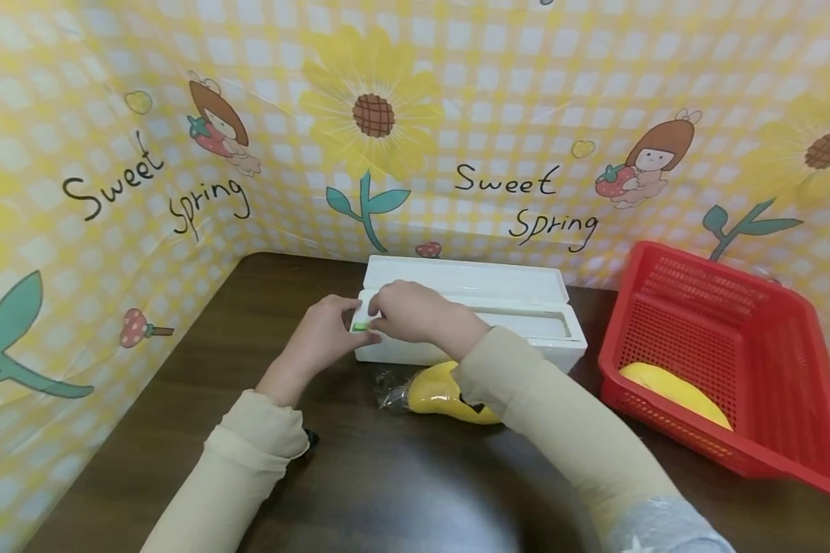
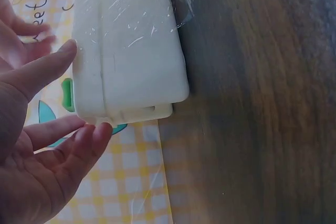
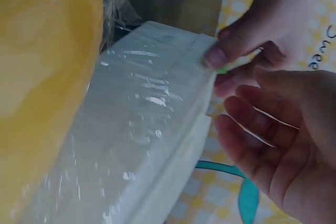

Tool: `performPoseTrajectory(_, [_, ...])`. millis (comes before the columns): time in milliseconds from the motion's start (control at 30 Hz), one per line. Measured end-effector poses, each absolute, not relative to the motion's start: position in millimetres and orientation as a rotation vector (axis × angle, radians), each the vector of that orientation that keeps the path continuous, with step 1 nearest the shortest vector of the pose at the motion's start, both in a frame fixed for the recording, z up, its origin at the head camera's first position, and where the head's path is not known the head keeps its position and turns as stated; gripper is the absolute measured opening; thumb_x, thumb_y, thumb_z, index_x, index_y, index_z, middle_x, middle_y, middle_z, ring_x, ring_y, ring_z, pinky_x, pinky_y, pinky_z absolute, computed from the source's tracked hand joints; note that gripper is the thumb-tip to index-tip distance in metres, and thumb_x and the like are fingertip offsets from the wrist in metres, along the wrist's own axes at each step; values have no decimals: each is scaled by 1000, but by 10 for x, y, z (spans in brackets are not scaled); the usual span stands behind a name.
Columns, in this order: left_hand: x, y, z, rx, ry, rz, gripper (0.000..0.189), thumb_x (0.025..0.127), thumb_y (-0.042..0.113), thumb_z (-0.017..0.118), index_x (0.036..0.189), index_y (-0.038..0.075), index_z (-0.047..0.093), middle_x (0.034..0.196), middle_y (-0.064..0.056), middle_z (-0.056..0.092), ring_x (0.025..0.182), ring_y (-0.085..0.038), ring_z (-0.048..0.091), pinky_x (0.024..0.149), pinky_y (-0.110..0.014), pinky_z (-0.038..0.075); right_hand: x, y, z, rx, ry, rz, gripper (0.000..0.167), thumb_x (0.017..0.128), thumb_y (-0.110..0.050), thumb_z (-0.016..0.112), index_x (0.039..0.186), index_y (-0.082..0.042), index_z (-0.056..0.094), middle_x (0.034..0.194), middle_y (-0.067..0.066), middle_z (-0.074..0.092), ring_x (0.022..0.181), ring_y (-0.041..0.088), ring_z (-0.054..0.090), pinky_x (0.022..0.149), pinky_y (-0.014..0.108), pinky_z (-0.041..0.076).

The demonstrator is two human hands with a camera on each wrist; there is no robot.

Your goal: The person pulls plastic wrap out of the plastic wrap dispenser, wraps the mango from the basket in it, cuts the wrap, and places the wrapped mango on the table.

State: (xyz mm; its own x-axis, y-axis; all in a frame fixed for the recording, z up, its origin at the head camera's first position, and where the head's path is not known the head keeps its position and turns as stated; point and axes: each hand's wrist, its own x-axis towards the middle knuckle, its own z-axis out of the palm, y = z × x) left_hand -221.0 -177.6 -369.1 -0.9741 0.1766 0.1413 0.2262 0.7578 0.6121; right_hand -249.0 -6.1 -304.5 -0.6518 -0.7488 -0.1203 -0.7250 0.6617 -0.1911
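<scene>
A long white lidded box (image 1: 415,353) lies across the table, its lid (image 1: 466,280) tilted back. My left hand (image 1: 321,334) grips the box's left end; in the left wrist view its thumb presses the edge and its fingertips curl against the end. A small green piece (image 1: 361,326) sits on top at that end, near the left thumb. My right hand (image 1: 415,307) hovers over the same end, fingers loosely bent. Nothing shows between the right fingers (image 3: 252,129) in the right wrist view. Glossy streaks run along the box's front side.
In front of the box lies a smooth yellow rounded thing (image 1: 432,390) with clear plastic wrap (image 1: 392,390) at its left end, partly behind my right sleeve. A red perforated basket (image 1: 775,361) stands at the right, holding another yellow thing (image 1: 678,393). A patterned cloth (image 1: 415,223) rises behind the table.
</scene>
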Motion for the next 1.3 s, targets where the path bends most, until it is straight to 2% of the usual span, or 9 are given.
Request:
performPoseTrajectory(67, [-2219, -1780, -3699, -349, -2873, -1002, 24, 78, 26, 82, 82, 8, 68, 84, -12, 53, 75, -23, 47, 62, -35, 39, -2525, -165, -3095, -1162, 2684, -209, 24, 97, -24, 60, 110, -9, 73, 102, 1, 70, 89, 14, 63, 80, 30, 50])
performPoseTrajectory(133, [-2223, -1779, -3699, -369, -2870, -989, 23, 78, 25, 82, 74, 9, 66, 78, -11, 50, 72, -22, 44, 59, -34, 36, -2553, -225, -3138, -1138, 2677, -239, 20, 96, -24, 61, 99, -11, 76, 92, -1, 70, 80, 13, 61, 73, 28, 49])
performPoseTrajectory(300, [-2206, -1823, -3681, -363, -2869, -1020, 18, 78, 26, 83, 75, 12, 72, 79, -10, 52, 69, -22, 46, 58, -34, 39, -2586, -308, -3187, -1197, 2681, -261, 18, 94, -20, 65, 77, -15, 70, 69, -5, 60, 64, 12, 49, 60, 25, 41])
performPoseTrajectory(500, [-2244, -1794, -3703, -421, -2852, -991, 15, 77, 21, 83, 80, 10, 74, 79, -11, 53, 67, -21, 47, 58, -34, 40, -2616, -278, -3235, -1278, 2735, -162, 21, 92, -13, 63, 72, -16, 65, 67, -5, 55, 62, 11, 44, 57, 25, 38])
performPoseTrajectory(633, [-2259, -1804, -3733, -498, -2828, -872, 16, 76, 20, 84, 80, 10, 73, 76, -9, 52, 64, -19, 47, 58, -32, 40, -2592, -285, -3240, -1311, 2811, 20, 20, 92, -19, 64, 73, -17, 67, 69, -6, 58, 65, 12, 50, 61, 30, 45])
performPoseTrajectory(833, [-2255, -1819, -3729, -481, -2837, -759, 28, 74, 27, 85, 66, 12, 63, 75, -8, 51, 62, -20, 46, 56, -33, 39, -2537, -287, -3235, -1305, 2847, 184, 19, 93, -27, 66, 79, -16, 70, 72, -3, 62, 70, 14, 55, 64, 33, 50])
performPoseTrajectory(1000, [-2249, -1805, -3696, -475, -2876, -727, 23, 75, 29, 84, 75, 11, 70, 76, -6, 52, 63, -20, 47, 55, -33, 40, -2498, -262, -3235, -1274, 2856, 199, 14, 92, -26, 68, 89, -13, 73, 78, -2, 64, 74, 14, 58, 64, 33, 52])
performPoseTrajectory(1200, [-2253, -1817, -3701, -465, -2878, -774, 22, 74, 31, 84, 75, 13, 71, 75, -5, 51, 63, -20, 47, 55, -32, 41, -2485, -217, -3213, -1254, 2839, 202, 13, 93, -21, 66, 97, -9, 70, 82, 2, 64, 78, 16, 60, 65, 33, 54])
performPoseTrajectory(1300, [-2260, -1837, -3700, -461, -2883, -784, 22, 74, 31, 84, 81, 12, 74, 76, -4, 53, 64, -19, 50, 56, -32, 43, -2490, -185, -3199, -1225, 2834, 233, 13, 91, -16, 65, 101, -8, 69, 85, 4, 65, 78, 17, 61, 64, 34, 54])
